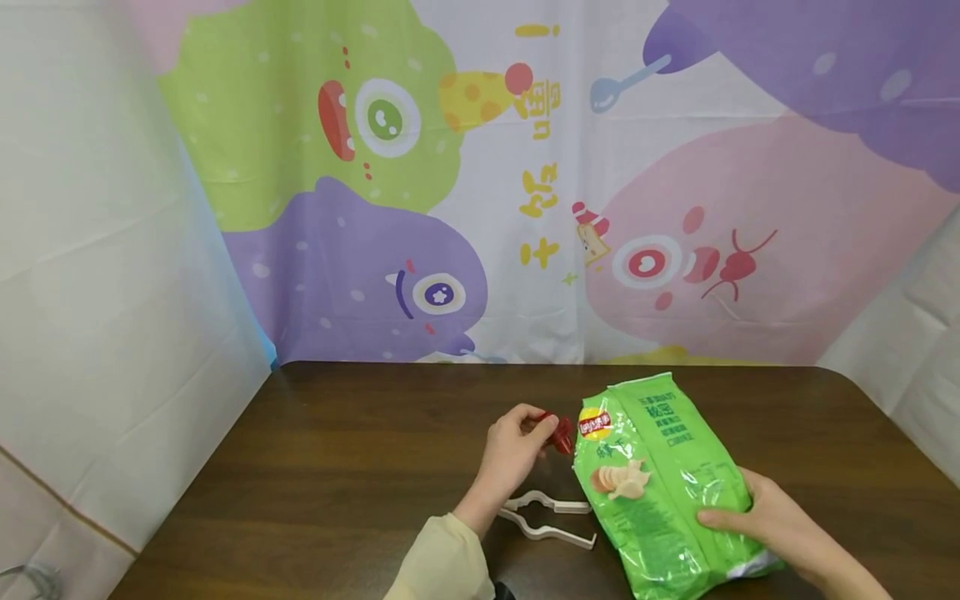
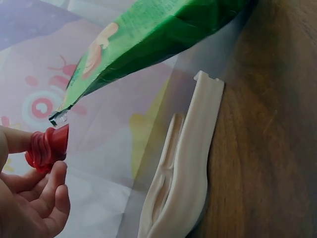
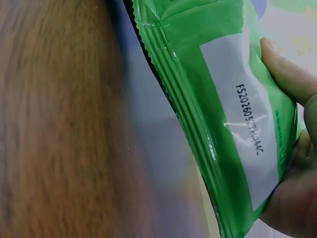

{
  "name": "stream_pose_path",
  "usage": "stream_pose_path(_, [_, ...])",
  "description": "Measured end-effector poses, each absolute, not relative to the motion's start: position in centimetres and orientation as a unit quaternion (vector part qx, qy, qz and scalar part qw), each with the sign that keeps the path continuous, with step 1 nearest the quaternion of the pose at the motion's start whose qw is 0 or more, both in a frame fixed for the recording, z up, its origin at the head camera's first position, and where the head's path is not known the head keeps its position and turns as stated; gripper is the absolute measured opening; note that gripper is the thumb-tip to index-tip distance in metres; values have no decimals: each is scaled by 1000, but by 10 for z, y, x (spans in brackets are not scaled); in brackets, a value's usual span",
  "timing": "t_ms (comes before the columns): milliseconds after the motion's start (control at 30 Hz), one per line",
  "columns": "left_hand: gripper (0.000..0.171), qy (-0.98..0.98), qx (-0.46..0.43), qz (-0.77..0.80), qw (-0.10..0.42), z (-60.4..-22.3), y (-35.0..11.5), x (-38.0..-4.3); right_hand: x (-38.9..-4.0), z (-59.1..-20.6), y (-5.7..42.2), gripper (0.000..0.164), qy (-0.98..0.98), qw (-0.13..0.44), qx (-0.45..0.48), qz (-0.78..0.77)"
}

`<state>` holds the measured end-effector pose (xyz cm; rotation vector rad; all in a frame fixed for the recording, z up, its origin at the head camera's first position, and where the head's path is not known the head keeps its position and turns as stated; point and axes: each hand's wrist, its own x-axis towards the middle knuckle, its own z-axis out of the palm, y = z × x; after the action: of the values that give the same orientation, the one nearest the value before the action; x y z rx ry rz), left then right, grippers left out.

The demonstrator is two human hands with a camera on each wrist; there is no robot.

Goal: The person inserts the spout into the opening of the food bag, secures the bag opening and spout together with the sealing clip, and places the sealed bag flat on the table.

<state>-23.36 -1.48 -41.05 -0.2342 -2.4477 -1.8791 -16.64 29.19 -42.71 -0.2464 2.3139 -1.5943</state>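
A white cloth backdrop [image 1: 510, 317] printed with green, purple and pink cartoon creatures and yellow lettering hangs behind the dark brown wood-grain tabletop [image 1: 322, 475]; a plain off-white cloth [image 1: 112, 192] covers the left side.

Above the right half of the tabletop, the right hand [image 1: 783, 525] grips a shiny green plastic chip bag [image 1: 667, 492] by its near right side, thumb laid across the printed face. The bag slants, its top end toward the far left; a yellow-and-red round logo sits close to that end, with a picture of pale chips below it. The right wrist view shows a crimped seam and a white panel with a black printed code.

Left of the bag, the left hand [image 1: 512, 450], below a cream sleeve [image 1: 447, 557], pinches a small red ribbed plastic piece [image 1: 562, 435] just beside the bag's far left edge; whether the two touch cannot be told.

On the near tabletop, between the left forearm and the bag, lies a pale cream plastic clamp [image 1: 573, 507], its two curved arms spread apart toward the right.
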Motion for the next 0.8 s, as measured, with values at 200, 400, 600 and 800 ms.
stream_pose_path(200, [23, -769, -71, -633, 51, -409, -13, -233, -165, -427, 285, 55, 817, 144, -78, -552])
stream_pose_path(400, [28, -736, -62, -672, 50, -405, -13, -233, -163, -425, 276, 57, 824, 114, -67, -551])
stream_pose_path(600, [39, -727, -57, -681, 68, -403, -14, -233, -161, -423, 265, 61, 823, 102, -66, -554])
stream_pose_path(800, [26, -723, -61, -683, 79, -401, -15, -231, -161, -422, 255, 65, 827, 89, -42, -554])
